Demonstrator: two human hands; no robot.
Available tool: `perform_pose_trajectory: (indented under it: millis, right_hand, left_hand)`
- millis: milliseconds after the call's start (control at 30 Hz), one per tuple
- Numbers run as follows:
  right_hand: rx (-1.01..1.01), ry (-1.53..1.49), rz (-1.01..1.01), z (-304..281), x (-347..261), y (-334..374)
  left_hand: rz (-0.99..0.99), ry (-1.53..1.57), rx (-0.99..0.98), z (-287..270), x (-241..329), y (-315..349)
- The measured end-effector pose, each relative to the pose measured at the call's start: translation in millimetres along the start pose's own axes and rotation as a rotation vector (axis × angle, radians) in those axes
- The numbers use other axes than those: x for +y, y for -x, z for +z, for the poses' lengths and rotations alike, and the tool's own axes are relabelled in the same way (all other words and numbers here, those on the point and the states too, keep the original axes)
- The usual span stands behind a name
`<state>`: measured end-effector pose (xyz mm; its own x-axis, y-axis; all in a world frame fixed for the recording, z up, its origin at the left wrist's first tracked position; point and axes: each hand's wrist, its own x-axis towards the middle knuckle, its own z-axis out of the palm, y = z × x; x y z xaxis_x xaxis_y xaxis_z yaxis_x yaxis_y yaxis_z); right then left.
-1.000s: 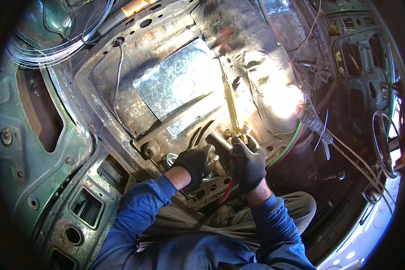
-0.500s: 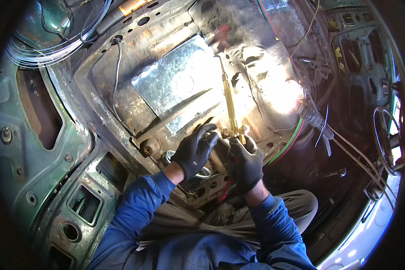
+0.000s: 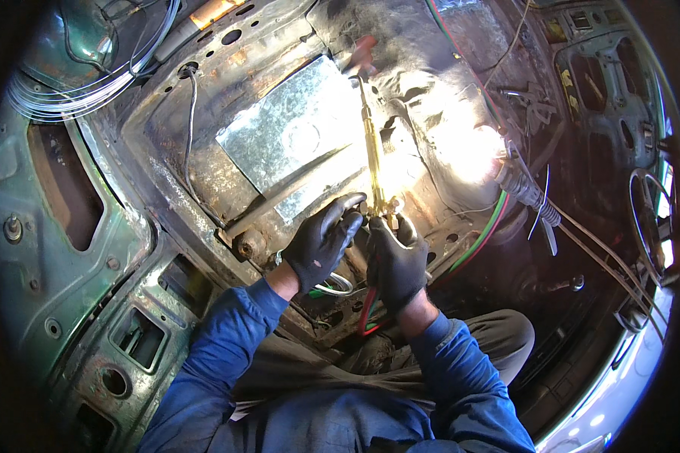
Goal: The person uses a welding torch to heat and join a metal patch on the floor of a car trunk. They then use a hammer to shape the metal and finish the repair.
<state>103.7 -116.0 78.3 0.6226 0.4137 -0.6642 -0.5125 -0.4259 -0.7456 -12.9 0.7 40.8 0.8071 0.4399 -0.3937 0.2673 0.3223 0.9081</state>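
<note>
A brass gas torch points away from me, its thin tip bent at the far end over the bare metal floor. My right hand, in a black glove, is closed around the valve end of the torch. Beside it, the gloved fingers of my left hand pinch at the small valve knob on the torch's left side. A red and green hose pair shows below my right hand. No flame can be made out at the tip in the glare.
A lit work lamp glares on the right. A shiny sheet-metal patch lies on the rusty floor. Coiled wire hangs at the upper left, above a green door panel. More red-green hose runs right of my hands.
The torch and both hands have shifted slightly left and away from me. More of the red and green hose shows beneath my right hand.
</note>
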Motion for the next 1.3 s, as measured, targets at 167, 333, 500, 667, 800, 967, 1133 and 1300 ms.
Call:
perform_pose_trajectory:
  millis: [167, 333, 500, 667, 800, 967, 1133, 1300]
  right_hand:
    - [0.014, -0.018, 0.054, 6.3, -5.3, -1.3]
    - [0.014, -0.002, 0.058, 6.5, -2.6, -1.5]
    - [-0.008, 0.003, 0.093, 7.0, -7.4, 5.9]
    - [0.031, -0.059, -0.005, 3.4, 12.4, 5.8]
    - [0.038, -0.088, 0.112, -0.3, 6.7, 14.6]
    - [0.007, -0.026, 0.153, -16.3, 11.1, 33.4]
    - [-0.035, 0.174, -0.113, -36.2, 2.7, 44.7]
    - [-0.201, 0.492, -0.269, -59.5, 20.9, 47.4]
  left_hand:
    - [0.016, -0.013, 0.004, -3.2, -4.3, -1.7]
    - [-0.035, 0.032, 0.035, -0.1, -9.2, -0.9]
    - [-0.013, 0.096, 0.066, -0.4, -15.1, -1.3]
    - [-0.182, 0.196, -0.007, -0.7, -2.6, -0.9]
    - [-0.12, 0.168, -0.013, 1.2, -10.8, -2.2]
    - [0.025, 0.002, 0.045, 13.2, -11.7, 8.7]
    - [0.322, -0.266, 0.021, 24.6, -5.1, 42.4]
    - [0.28, -0.384, 0.076, 44.7, 5.9, 82.8]
